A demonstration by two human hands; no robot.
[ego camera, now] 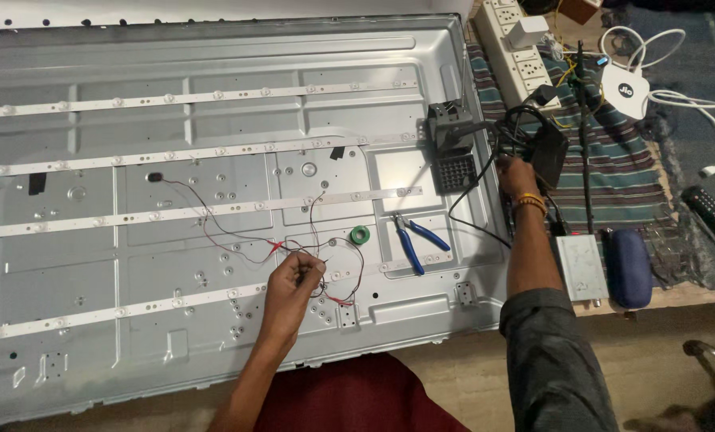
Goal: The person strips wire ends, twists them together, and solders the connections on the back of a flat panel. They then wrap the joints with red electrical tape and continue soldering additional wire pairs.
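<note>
The thin red and black wires [293, 250] lie in loose loops on the grey metal panel [213, 120], beside the lowest white light strip [133, 308]. The left hand [292, 284] has its fingers [305, 268] pinched together on the wires where they bunch up, the forearm coming up from the lower edge. The right hand [517, 176] reaches out past the panel's right rim with its arm nearly straight; its fingers curl against a black cable [473, 224] next to a black box [551, 152], though whether they grip it I cannot tell. Blue-handled pliers [413, 238] and a green tape roll [361, 235] rest on the panel just right of the wires. A white power strip [517, 48] sits on the worktop further off.
</note>
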